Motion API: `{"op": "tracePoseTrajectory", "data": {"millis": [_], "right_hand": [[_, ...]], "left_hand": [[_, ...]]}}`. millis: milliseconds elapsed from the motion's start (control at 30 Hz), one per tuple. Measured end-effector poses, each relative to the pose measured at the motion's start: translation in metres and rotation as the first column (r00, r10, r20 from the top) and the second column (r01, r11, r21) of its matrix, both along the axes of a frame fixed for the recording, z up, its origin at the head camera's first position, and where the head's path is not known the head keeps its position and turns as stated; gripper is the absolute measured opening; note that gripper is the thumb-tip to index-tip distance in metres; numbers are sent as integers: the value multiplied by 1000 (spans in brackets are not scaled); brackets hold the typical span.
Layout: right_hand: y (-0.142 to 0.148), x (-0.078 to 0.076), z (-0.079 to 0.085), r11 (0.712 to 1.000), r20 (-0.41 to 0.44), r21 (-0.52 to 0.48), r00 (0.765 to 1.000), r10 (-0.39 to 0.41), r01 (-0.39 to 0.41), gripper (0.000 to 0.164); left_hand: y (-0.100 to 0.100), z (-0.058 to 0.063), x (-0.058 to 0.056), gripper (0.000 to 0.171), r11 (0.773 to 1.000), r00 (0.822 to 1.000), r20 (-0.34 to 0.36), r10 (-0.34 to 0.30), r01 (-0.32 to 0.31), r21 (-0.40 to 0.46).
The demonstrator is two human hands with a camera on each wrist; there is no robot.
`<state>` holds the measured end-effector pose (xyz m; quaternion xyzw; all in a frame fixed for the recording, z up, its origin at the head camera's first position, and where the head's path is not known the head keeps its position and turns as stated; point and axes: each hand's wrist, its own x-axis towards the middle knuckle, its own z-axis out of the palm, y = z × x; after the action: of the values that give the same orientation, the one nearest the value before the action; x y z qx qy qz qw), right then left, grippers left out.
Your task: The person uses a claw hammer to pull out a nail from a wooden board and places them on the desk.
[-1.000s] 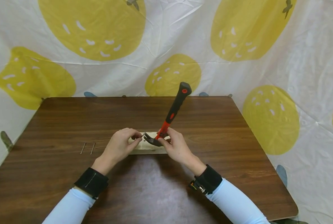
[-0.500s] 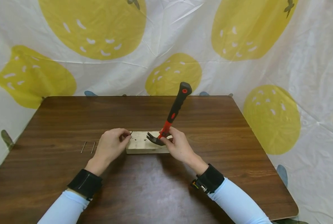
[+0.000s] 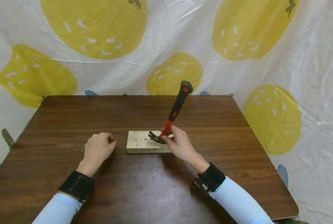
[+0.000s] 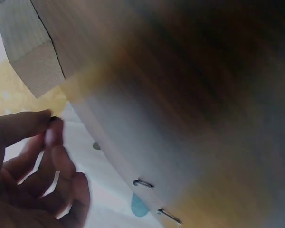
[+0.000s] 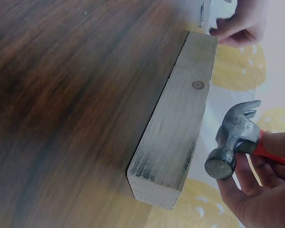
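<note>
My right hand holds a claw hammer low on its red neck, just behind the head, with the black handle slanting up and away. The steel hammer head is over a pale wooden block that has several dark holes in its top. To the left of the block, my left hand pinches a thin nail between thumb and forefinger; mostly the fingers hide it. Two more nails lie on the table: one nail and another nail show in the left wrist view.
A dark brown wooden table bears everything. Behind it and at the sides hangs a white cloth with large yellow fruit prints.
My left hand has moved left, away from the hammer claw and off the block, carrying the nail toward the nails on the table. My right hand and the hammer have barely moved.
</note>
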<state>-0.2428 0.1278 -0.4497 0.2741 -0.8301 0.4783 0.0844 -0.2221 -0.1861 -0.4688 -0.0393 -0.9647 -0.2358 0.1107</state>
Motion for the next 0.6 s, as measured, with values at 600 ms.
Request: {"op": "tracePoseTrajectory", "data": {"millis": [600], "right_hand": [[3, -2, -1, 1000, -7, 25, 1000, -9, 9, 15]], "left_hand": [[-26, -5, 1, 24, 998, 966, 254, 48, -36, -51]]}}
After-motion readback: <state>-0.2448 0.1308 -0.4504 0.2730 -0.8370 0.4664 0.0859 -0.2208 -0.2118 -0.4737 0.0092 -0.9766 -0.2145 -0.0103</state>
